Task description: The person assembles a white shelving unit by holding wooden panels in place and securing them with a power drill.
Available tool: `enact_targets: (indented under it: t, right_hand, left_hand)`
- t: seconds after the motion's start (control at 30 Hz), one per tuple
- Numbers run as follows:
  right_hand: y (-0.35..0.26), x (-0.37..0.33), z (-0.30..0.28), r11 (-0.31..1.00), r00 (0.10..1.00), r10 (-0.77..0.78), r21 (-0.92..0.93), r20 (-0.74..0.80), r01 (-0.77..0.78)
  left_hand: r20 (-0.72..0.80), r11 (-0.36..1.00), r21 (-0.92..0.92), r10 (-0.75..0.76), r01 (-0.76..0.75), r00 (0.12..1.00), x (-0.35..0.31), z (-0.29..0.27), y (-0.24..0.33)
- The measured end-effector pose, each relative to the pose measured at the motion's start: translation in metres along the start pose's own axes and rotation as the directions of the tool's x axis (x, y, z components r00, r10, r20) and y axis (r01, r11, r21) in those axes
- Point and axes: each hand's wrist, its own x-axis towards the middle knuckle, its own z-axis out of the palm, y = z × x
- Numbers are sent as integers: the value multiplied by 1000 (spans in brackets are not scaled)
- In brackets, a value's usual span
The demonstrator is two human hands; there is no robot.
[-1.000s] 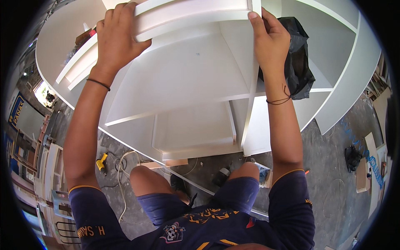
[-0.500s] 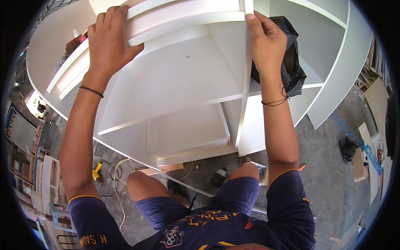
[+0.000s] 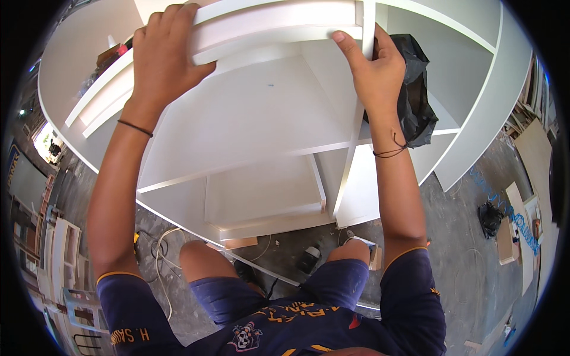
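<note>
A white cabinet carcass (image 3: 249, 124) with open compartments stands in front of me. My left hand (image 3: 163, 59) is closed over a long white crosspiece (image 3: 273, 22) at its top, fingers over the upper edge and thumb below. At the crosspiece's right end, my right hand (image 3: 379, 74) wraps round the upright white divider panel (image 3: 368, 29). Its thumb lies on the left side, and its fingers go to the right side, partly hidden. Just behind my right wrist, a black plastic bag (image 3: 418, 98) hangs in the right compartment.
A red-and-dark item (image 3: 110, 62) sits on the cabinet's left part. A white cable (image 3: 159, 255) and a dark bottle-like object (image 3: 309, 259) lie on the grey floor. To the right are a blue coiled hose (image 3: 522, 228), another black bag (image 3: 490, 219) and boards (image 3: 537, 148).
My right thumb has moved left across the divider's edge, and the hand now wraps round it. My left hand keeps its hold on the crosspiece. The view has shifted slightly.
</note>
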Motion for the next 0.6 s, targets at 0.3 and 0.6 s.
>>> enact_targets:
  t: [0.3,0.6]
  right_hand:
    - [13,5,3,715,727,-670,-397,-150,576]
    - [-18,59,20,204,669,-503,-676,548,708]
  left_hand:
    - [244,986,-137,-61,97,968,9,-15,11]
    - [-23,997,74,10,-9,1000,-8,-4,-5]
